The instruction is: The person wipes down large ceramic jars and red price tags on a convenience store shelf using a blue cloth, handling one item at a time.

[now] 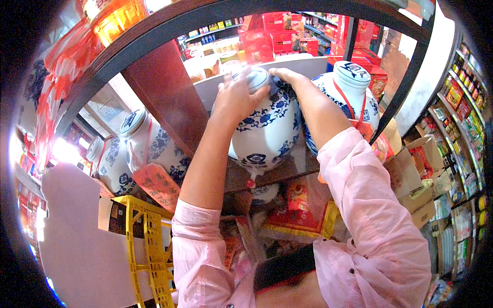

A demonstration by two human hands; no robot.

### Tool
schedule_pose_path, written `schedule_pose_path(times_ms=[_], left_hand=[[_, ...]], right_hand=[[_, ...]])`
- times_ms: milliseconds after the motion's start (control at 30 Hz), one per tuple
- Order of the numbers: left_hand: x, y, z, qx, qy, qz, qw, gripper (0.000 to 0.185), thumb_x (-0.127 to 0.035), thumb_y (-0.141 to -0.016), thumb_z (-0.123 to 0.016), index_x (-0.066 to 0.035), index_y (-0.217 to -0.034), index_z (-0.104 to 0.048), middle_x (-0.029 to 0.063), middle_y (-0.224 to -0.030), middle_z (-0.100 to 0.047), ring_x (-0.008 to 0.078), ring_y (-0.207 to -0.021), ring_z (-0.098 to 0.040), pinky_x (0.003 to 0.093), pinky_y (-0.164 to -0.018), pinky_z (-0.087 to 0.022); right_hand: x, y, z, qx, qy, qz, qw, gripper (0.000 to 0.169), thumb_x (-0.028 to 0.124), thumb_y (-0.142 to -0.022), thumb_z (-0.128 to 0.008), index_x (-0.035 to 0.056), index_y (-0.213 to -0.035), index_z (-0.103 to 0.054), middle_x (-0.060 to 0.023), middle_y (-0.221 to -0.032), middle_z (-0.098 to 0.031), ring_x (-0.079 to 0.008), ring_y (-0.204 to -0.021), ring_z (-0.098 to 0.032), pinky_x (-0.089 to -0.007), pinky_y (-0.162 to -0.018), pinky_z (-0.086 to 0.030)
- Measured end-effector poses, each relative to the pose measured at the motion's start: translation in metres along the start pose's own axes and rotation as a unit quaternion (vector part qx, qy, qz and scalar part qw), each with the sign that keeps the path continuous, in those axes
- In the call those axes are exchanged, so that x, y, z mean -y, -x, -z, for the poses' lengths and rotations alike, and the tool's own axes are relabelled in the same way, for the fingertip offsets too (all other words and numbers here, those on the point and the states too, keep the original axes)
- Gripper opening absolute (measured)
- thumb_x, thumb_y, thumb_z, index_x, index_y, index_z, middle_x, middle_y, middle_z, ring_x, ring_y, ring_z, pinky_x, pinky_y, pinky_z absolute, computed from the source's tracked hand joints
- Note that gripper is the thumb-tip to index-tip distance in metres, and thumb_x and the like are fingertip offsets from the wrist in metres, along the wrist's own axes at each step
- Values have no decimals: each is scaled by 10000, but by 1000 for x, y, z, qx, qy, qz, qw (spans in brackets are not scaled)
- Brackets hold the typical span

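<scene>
A round blue-and-white porcelain jar (265,134) with a small spigot (251,183) low on its front stands on a dark wooden shelf (235,179) before me. My left hand (235,95) grips around its white lid (257,78), thumb on the near side and fingers over the top. Behind the lid, at the jar's far right shoulder, is my right hand (285,74); most of its fingers are hidden. My right forearm passes in front of a second jar (352,82), which has a red ribbon and writing on its lid.
Two more jars (154,140) (109,165) stand left of a reddish-brown upright panel (163,96), one bearing a red tag (158,184). A yellow plastic frame (150,246) stands lower left. Open cardboard boxes (408,173) sit at right. The dark shelf beam (246,9) crosses above my hands.
</scene>
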State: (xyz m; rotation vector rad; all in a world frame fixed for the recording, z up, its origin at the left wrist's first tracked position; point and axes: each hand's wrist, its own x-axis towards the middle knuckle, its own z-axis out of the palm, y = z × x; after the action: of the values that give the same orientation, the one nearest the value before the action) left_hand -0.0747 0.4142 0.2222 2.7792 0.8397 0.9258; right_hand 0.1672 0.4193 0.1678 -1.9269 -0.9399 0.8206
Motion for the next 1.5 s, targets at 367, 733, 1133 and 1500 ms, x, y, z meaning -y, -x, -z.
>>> schedule_pose_path(times_ms=[367, 733, 1133, 1500], left_hand=[[-3, -2, -2, 16, 7, 10, 1000, 765, -554, -781, -578, -90, -1365, -413, 339, -1341, -367, 487, -1207, -416, 461, -1003, -368], [-5, -6, -10, -4, -9, -6, 1000, 749, -560, -780, -573, -94, -1349, -433, 343, -1315, -389, 488, -1154, -462, 452, -960, -407], [2, -3, -9, -12, -5, -22, 1000, 719, -523, -782, -608, -44, -1300, -472, 325, -1297, -422, 430, -1107, -528, 437, -929, -437], [11, -3, -9, -1, -11, -23, 1000, 745, -554, -787, -592, -40, -1312, -462, 325, -1292, -419, 424, -1120, -522, 425, -942, -431]], right_hand=[[8, 57, -3, -9, 55, 63, 996, 576, 434, -921, -442, -8, -1290, -457, -195, -1302, -473, -293, -1185, -464, -428, -975, -361], [-19, 116, -38, -238, 171, 138, 946, 559, 471, -932, -348, -9, -1162, -517, -234, -1210, -487, -466, -1149, -420, -521, -970, -344], [-78, 191, -152, -415, -14, 222, 882, 722, 292, -925, -459, -145, -1371, -96, -398, -1403, -112, -524, -1311, -131, -535, -1095, -89], [-113, 186, -187, -374, -249, 100, 888, 658, 412, -980, -289, -36, -1426, -103, -256, -1481, -111, -369, -1379, -113, -410, -1124, -92]])
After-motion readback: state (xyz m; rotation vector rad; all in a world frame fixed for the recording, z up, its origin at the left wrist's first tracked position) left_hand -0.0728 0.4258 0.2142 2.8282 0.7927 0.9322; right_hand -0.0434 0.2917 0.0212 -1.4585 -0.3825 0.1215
